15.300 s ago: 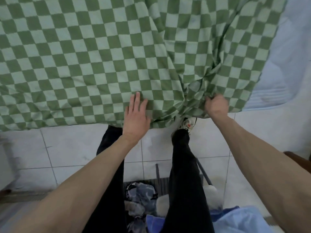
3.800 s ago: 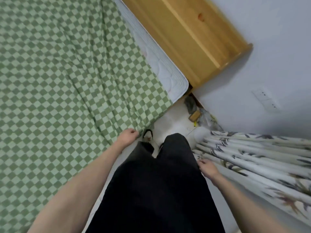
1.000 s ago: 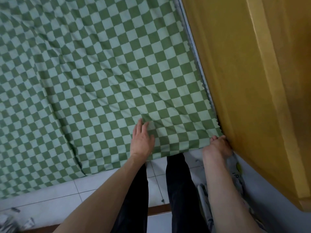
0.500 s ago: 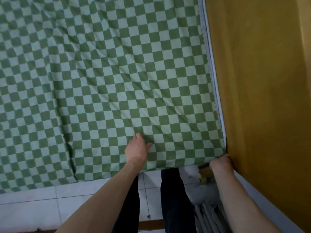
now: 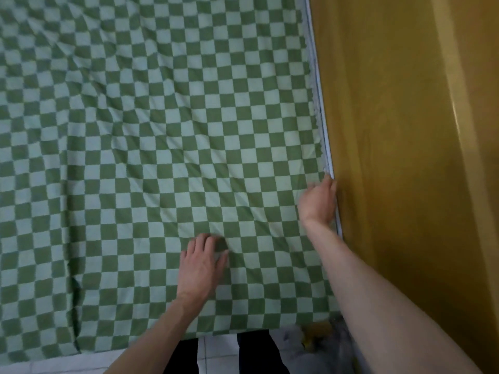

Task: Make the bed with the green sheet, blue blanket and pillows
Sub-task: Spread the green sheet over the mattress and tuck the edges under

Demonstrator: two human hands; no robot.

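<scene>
Since half a second ago the right hand (image 5: 318,202) has left the sheet's near corner and travelled up the bed's right edge, where it now lies against the seam between bed and wooden board. The green-and-pale checked cotton sheet (image 5: 167,147) covers nearly the whole bed, its near hem hanging over the side by the person's legs, with soft creases at upper left and one fold low on the left. The right hand's fingers point toward the gap and look curled into it; whether they pinch fabric cannot be told. The left hand (image 5: 202,261) rests on the sheet, fingers loosely bent, grasping nothing. This suggests the sheet's right margin is being tucked. Beside it runs a thin white mattress edge (image 5: 322,136), then the tall honey-coloured wooden headboard (image 5: 391,157), which leaves little room for fingers. Neither blanket nor pillows are in view.
</scene>
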